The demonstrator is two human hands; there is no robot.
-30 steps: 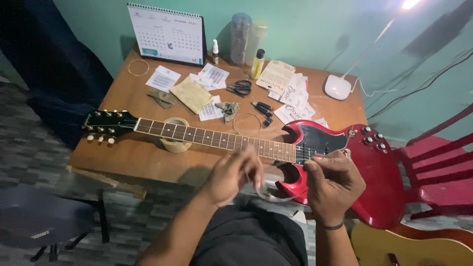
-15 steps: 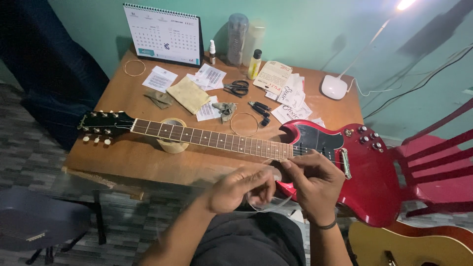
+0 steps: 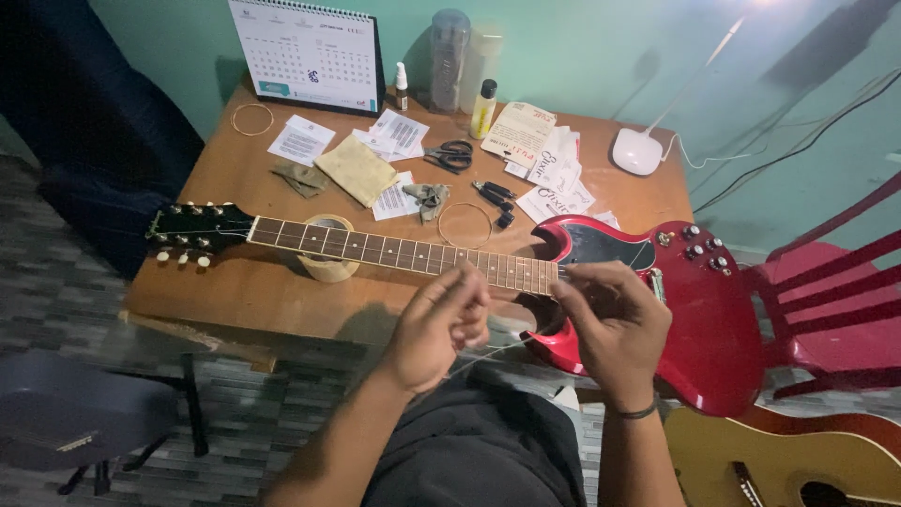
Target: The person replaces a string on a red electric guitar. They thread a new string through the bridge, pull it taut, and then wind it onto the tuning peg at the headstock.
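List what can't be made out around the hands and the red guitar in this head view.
- Guitar string: too thin, its ends lost between left hand and right hand.
- Red guitar: bridge partly hidden behind the right hand.
- Yellow guitar: cut off by the bottom edge.

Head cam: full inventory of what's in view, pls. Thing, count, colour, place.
electric guitar: 1, red, lying across table, neck resting on tape roll
tape roll: 1, tan, under neck
guitar string: 1, thin, pinched between both hands
coiled strings: 2, one mid-table, one far left corner
desk calendar: 1, white, back left
scissors: 1, black, table centre
cloth: 1, yellow, left of scissors
small bottles: 2, by wall
paper packets: several, white, scattered
table: 1, brown wood
chair: 1, red, right
acoustic guitar: 1, yellow, bottom right
left hand: holds string
right hand: holds string, over the guitar body
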